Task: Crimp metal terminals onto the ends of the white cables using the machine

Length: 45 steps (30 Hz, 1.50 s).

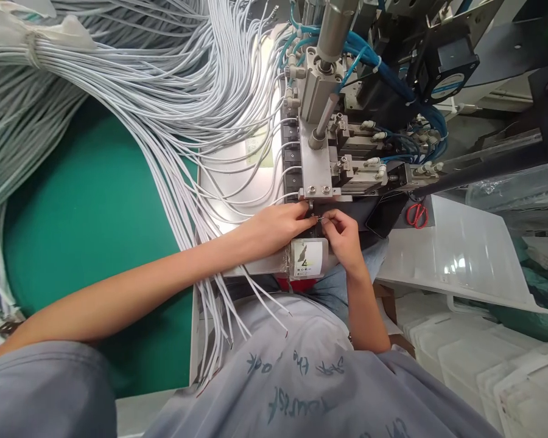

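Observation:
My left hand [278, 228] reaches in at the front of the machine [317, 158], just below its metal plate. Its fingers are bent closed over the dark fixture, and what they hold is hidden beneath them. Close on its right, my right hand [344, 237] pinches a tiny wire end [321, 219] between thumb and forefinger. The two sets of fingertips almost meet there. Above my left hand, grey-white cables [276, 125] run one by one into a row of black blocks [293, 155] along the machine's edge.
A thick tied bundle of cables [119, 79] spreads over the green mat [86, 213], with loose ends hanging near my lap. A labelled card [308, 258] sits just below my hands. To the right are a dark phone-like slab [386, 216], red-handled scissors [417, 216] and a white board [461, 255].

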Tool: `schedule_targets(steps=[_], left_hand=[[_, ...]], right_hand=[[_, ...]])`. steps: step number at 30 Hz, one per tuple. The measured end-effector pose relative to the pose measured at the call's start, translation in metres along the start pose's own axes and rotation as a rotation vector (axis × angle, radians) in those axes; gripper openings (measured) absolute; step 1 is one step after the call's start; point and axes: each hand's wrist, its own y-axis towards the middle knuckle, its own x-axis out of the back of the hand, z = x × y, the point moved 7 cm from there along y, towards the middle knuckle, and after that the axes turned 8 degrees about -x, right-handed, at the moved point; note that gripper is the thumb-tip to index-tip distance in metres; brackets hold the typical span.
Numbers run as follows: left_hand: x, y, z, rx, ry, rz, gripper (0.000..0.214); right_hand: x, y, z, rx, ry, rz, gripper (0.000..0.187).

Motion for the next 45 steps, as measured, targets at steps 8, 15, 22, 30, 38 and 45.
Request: schedule_targets(steps=[8,15,22,30,38,45], left_hand=[[-0.001,0.003,-0.003,-0.016,0.07,0.099,0.027],[0.001,0.005,-0.006,-0.017,0.145,0.181,0.029],[-0.001,0.005,-0.007,-0.008,0.155,0.219,0.027],[-0.002,0.005,-0.006,0.013,0.118,0.232,0.027],[-0.001,0.005,-0.005,0.019,0.075,0.198,0.027],[-0.002,0.004,-0.004,0.023,0.051,0.187,0.026]], right_hand=[[0.0,0.005,-0.005,-0.066,-0.007,0.012,0.014],[-0.001,0.004,-0.006,-0.067,0.032,-0.025,0.014],[0.002,0.002,-0.01,-0.124,0.132,-0.089,0.017],[0.002,0.006,-0.017,-0.2,0.19,-0.081,0.019],[0.003,-0.001,0.0,-0.023,0.087,-0.143,0.02],[0.009,0.0,-0.003,-0.007,-0.022,-0.234,0.019]])
